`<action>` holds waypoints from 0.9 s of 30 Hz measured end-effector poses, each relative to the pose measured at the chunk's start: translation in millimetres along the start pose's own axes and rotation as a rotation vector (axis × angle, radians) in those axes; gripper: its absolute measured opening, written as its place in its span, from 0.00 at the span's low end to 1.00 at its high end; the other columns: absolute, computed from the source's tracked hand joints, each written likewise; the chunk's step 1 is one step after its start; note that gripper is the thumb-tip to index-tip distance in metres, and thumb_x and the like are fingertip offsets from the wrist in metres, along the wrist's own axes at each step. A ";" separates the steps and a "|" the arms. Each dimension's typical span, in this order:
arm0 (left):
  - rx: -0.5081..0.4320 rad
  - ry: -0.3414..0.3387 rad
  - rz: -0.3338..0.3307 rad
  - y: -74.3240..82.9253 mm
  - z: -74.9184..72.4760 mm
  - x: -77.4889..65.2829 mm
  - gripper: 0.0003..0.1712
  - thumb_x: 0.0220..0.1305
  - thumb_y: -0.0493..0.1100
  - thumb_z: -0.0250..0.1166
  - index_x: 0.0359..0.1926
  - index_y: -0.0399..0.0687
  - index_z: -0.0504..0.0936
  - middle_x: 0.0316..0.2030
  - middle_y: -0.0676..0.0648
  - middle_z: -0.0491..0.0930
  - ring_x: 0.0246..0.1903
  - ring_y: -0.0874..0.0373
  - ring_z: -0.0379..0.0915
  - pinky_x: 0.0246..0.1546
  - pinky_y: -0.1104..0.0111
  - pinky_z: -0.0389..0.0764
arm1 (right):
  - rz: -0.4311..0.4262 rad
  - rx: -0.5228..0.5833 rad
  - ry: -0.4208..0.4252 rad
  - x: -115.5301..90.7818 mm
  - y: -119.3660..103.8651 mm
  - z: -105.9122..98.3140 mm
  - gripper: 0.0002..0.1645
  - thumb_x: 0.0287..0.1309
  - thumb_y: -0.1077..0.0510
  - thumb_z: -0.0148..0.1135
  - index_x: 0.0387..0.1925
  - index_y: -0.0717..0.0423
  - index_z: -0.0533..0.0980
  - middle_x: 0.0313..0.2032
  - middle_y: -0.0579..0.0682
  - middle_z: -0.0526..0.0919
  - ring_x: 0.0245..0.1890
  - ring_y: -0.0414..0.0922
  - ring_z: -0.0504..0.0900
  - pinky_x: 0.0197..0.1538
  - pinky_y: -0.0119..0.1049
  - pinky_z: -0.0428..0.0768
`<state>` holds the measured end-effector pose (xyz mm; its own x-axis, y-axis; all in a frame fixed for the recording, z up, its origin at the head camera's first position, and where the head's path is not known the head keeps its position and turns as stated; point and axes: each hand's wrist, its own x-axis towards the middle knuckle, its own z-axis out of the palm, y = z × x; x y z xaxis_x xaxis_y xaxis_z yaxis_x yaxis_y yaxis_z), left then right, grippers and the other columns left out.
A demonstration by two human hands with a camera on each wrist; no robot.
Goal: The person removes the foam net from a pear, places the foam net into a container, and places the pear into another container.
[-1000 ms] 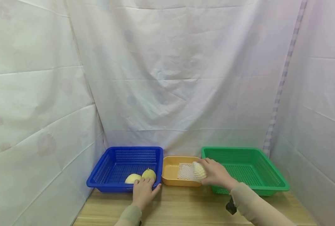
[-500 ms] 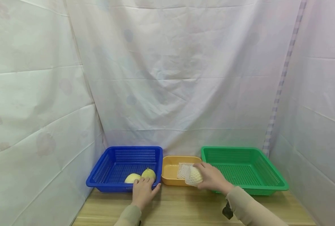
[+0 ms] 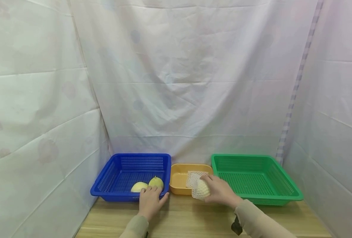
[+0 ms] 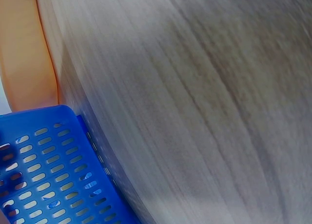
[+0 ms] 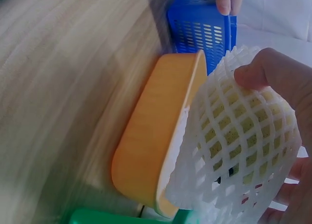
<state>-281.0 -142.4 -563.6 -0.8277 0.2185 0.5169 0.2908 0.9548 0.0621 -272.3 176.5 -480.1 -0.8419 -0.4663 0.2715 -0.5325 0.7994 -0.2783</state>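
Note:
My right hand (image 3: 222, 191) grips a yellow-green speckled pear (image 5: 241, 131) wrapped in a white foam net (image 3: 200, 191), just in front of the yellow tray (image 3: 179, 190). In the right wrist view the thumb presses the net from above, and the net's loose end hangs off the fruit beside the tray's rim. My left hand (image 3: 150, 202) rests over the near rim of the blue basket (image 3: 104, 185), fingers extended toward two bare fruits: a yellow-green pear (image 3: 156, 182) with a stem and a paler yellow one (image 3: 138, 187). The fingertips overlap both fruits in the head view.
Another flat white foam net (image 3: 193, 178) lies in the yellow tray. To its right stands a green basket (image 3: 286, 195), its slotted floor showing. All three containers are side by side on a wooden table (image 3: 182, 219), with white cloth (image 3: 176, 99) hanging behind and at both sides.
My right hand has moved left and toward me with the netted pear, from over the tray's right end to its front edge. The left hand has stayed in place.

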 end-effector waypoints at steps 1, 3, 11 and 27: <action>0.000 0.001 0.001 -0.1 -0.6 0.0 0.28 0.64 0.73 0.49 0.26 0.58 0.75 0.24 0.56 0.71 0.31 0.55 0.70 0.37 0.55 0.69 | -0.002 0.004 0.000 -0.5 0.0 1.6 0.49 0.29 0.49 0.76 0.60 0.51 0.70 0.56 0.55 0.75 0.51 0.54 0.76 0.45 0.52 0.78; 0.004 -0.002 0.000 0.0 -0.9 -0.1 0.27 0.63 0.73 0.50 0.26 0.58 0.75 0.25 0.56 0.72 0.31 0.55 0.70 0.37 0.55 0.69 | -0.006 0.006 0.001 -1.6 -0.2 4.8 0.49 0.28 0.49 0.76 0.60 0.51 0.71 0.54 0.52 0.76 0.49 0.51 0.77 0.43 0.49 0.78; 0.011 -0.024 -0.004 0.1 1.0 0.9 0.26 0.63 0.72 0.52 0.28 0.58 0.77 0.27 0.56 0.74 0.33 0.55 0.71 0.39 0.55 0.69 | -0.033 -0.017 -0.009 -5.3 -1.7 15.9 0.49 0.28 0.49 0.75 0.60 0.50 0.71 0.49 0.46 0.76 0.44 0.44 0.76 0.40 0.42 0.78; -0.002 0.036 0.005 0.5 1.2 0.2 0.23 0.61 0.69 0.57 0.26 0.58 0.75 0.26 0.56 0.73 0.32 0.54 0.71 0.37 0.54 0.69 | -0.027 0.003 -0.081 -11.9 -1.7 32.2 0.49 0.29 0.47 0.77 0.60 0.49 0.70 0.48 0.48 0.76 0.39 0.44 0.77 0.36 0.43 0.77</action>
<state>-281.6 -141.6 -564.5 -0.8085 0.2161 0.5474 0.2963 0.9531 0.0612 -264.1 168.4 -512.5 -0.8313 -0.5171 0.2040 -0.5556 0.7848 -0.2746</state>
